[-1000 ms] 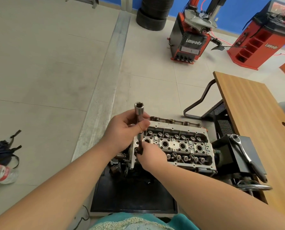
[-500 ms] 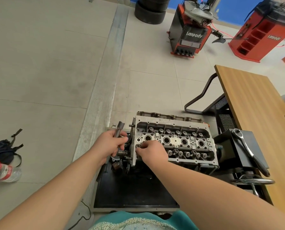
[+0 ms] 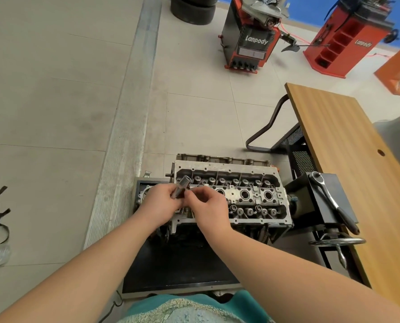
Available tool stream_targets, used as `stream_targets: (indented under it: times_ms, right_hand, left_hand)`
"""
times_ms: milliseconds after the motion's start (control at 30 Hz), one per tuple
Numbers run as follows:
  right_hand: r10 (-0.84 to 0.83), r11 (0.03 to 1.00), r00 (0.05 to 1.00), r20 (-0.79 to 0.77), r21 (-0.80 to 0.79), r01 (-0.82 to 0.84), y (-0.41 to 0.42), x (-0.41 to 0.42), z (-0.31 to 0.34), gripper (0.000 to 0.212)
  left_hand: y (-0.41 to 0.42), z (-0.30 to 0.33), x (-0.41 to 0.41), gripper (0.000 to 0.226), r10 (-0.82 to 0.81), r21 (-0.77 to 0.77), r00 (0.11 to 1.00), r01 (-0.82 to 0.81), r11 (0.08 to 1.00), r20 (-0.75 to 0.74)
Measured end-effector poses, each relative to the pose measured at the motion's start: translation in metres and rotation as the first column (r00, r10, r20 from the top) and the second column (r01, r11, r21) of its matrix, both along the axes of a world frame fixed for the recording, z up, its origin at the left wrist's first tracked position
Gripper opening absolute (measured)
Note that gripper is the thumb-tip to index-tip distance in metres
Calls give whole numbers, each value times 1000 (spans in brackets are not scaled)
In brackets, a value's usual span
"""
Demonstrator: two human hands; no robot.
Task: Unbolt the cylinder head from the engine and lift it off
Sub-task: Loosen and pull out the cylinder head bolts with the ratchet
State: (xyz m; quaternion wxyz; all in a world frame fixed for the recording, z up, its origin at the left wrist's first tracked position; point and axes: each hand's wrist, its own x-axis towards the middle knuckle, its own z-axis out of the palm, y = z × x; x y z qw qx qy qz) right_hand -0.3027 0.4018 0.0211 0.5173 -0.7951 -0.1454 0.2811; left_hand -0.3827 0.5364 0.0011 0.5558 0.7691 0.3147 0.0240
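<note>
Your left hand grips the socket over the cylinder head — your right hand fingers pinch its lower end.

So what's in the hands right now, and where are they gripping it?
The left hand holds a metal socket tube by its lower end; the right hand pinches beside it, contents hidden.

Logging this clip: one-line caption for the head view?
Both hands, left hand and right hand, hold a socket tool over the cylinder head.
</note>
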Motion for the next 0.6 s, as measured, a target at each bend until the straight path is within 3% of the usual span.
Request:
stream_targets:
  times_ms: [67, 100, 167, 200, 267, 300, 367, 433, 600]
  right_hand:
    - [-28, 999, 1000, -9, 36, 28, -5, 10, 5, 28]
    - [-58, 998, 997, 46, -23, 59, -10, 16, 6, 29]
    - [0, 946, 964, 267, -312, 86, -25, 32, 1, 23]
    - [130, 867, 933, 337, -495, 58, -33, 38, -4, 22]
    - [392, 677, 867, 307, -735, -45, -42, 46, -15, 28]
    - [459, 621, 842, 282, -780, -77, -43, 47, -18, 31]
    - [524, 592, 797, 302, -801, -86, -40, 44, -21, 32]
    - [547, 611, 761, 349, -788, -77, -35, 40, -24, 33]
    - [520, 550, 783, 342, -835, 0, -20, 32, -27, 39]
  left_hand:
    - [1, 5, 4, 6, 77, -71, 993, -71, 995, 84]
    - [3, 8, 7, 5, 148, -131, 982, -133, 982, 119]
    - [7, 14, 12, 16, 307, -343, 941, -245, 907, 141]
    - [10, 16, 15, 22, 375, -481, 920, -279, 831, 115]
    - [13, 22, 19, 25, 451, -742, 891, -264, 616, 56]
    - [13, 23, 20, 23, 466, -826, 884, -236, 512, 36]
    - [11, 20, 22, 18, 474, -900, 880, -200, 387, 8]
    - [5, 13, 21, 13, 452, -918, 892, -168, 360, 15]
    - [-5, 0, 13, 21, 362, -896, 931, -133, 423, 33]
